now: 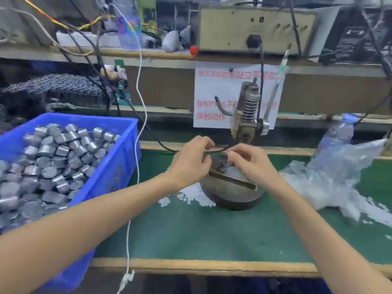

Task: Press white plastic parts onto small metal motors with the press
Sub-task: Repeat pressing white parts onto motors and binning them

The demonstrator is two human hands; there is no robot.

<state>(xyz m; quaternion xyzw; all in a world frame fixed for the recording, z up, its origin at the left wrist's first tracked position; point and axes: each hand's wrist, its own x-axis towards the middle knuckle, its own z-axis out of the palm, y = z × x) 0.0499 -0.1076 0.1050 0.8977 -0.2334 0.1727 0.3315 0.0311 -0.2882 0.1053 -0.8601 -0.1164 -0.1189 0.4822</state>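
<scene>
The small hand press (247, 117) stands on a round metal base (235, 196) at the middle of the green mat. Both hands meet just above the base's fixture. My left hand (191, 160) has its fingers curled, and whatever it holds is hidden. My right hand (248, 160) curls its fingers over the fixture, seemingly pinching something small; blur hides it. Loose white plastic parts (191, 194) lie heaped left of the base. A blue bin (118, 166) at the left holds several metal motors (53, 160).
A clear plastic bag (331, 181) with more white parts lies to the right, with a water bottle (337, 134) behind it. A white cable (137, 166) hangs down past the bin. A black cable (161, 143) runs toward the press. A shelf with equipment spans the back.
</scene>
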